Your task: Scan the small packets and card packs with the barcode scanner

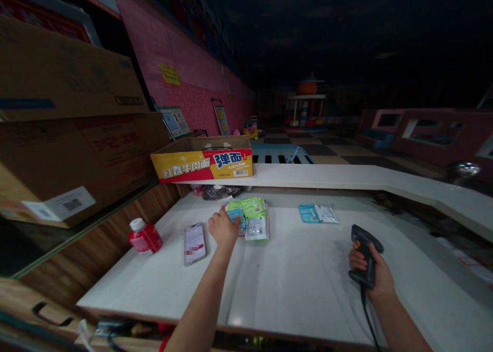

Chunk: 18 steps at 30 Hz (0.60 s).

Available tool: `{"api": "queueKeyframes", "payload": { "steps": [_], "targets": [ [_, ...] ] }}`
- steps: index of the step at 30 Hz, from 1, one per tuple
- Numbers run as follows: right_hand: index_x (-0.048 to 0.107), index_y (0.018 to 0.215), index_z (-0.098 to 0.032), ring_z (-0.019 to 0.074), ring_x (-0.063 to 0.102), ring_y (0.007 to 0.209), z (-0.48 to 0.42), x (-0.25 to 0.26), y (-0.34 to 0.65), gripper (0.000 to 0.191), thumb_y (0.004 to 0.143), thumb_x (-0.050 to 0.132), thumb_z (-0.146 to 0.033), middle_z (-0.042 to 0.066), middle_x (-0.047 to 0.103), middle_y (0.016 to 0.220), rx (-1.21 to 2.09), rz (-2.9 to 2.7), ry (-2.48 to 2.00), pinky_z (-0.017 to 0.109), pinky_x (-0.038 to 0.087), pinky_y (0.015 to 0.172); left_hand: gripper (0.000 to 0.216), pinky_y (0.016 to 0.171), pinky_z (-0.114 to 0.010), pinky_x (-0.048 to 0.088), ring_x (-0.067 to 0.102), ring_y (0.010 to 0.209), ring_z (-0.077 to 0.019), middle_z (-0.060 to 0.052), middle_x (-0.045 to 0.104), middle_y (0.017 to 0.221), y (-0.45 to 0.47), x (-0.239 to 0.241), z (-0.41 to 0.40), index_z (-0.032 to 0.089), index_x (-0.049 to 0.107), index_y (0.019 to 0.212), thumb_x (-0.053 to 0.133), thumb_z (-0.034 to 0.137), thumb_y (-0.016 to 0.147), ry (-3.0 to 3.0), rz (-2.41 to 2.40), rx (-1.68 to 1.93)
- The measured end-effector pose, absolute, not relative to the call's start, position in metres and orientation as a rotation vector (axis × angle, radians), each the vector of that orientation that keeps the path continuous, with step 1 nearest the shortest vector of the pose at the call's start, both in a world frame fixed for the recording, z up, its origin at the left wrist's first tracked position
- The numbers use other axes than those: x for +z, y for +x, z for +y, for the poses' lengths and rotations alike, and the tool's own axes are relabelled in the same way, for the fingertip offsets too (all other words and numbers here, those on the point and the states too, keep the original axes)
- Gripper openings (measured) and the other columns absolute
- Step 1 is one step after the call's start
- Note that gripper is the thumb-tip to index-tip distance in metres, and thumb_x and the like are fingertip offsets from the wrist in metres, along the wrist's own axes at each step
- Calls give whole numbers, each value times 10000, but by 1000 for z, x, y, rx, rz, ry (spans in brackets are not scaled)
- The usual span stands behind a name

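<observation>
My right hand point(379, 275) is wrapped round the grip of a black barcode scanner point(364, 254), its head pointing up and its cable running down toward me. At the left side of a pile of snack packets point(256, 228), my left hand point(223, 228) has thumb and fingers closed on a blue packet point(235, 216). Green packets and a silvery one lie in the same pile, overlapping. Apart from it, a blue packet and a silvery packet point(327, 214) lie side by side farther right on the white counter point(292, 280).
A phone point(195, 243) lies left of my left hand, with a red bottle point(145, 236) beyond it. A noodle carton point(204, 166) stands on the raised ledge point(327, 175). Large cardboard boxes point(73, 151) are stacked at the left. An open drawer shows below the counter's front edge.
</observation>
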State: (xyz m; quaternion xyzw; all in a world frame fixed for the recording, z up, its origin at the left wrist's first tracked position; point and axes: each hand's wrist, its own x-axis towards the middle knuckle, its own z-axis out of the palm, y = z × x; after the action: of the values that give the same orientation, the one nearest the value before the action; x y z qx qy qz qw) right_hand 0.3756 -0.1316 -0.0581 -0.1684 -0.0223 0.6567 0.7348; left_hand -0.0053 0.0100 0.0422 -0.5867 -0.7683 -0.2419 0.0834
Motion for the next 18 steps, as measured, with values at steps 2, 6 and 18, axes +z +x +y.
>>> {"api": "queueKeyframes", "payload": {
  "steps": [2,6,18],
  "targets": [
    [514,915,-175,56,472,439,-132,-58,376,287,741,737,-226,-64,455,597,1445,-55,-363,133,441,360,581,852,-403,401,560,1052,-349,-179,637,1058,-12,41,11,107,584,1172,615,535,781,-1756,-2349,-673],
    [505,891,-174,49,474,445,-131,-61,378,302,727,756,-214,-65,453,602,1447,-58,-352,121,436,369,623,831,-373,416,597,1032,-344,-166,670,1044,-17,40,14,114,574,1145,650,575,734,-1778,-2420,-652],
    [526,908,-169,44,457,440,-123,-61,375,312,744,766,-283,-69,465,586,1419,-105,-374,114,407,367,141,700,-313,436,638,856,-266,-115,676,834,-14,51,24,174,605,787,543,300,803,-2127,-2128,-1118]
  ]
}}
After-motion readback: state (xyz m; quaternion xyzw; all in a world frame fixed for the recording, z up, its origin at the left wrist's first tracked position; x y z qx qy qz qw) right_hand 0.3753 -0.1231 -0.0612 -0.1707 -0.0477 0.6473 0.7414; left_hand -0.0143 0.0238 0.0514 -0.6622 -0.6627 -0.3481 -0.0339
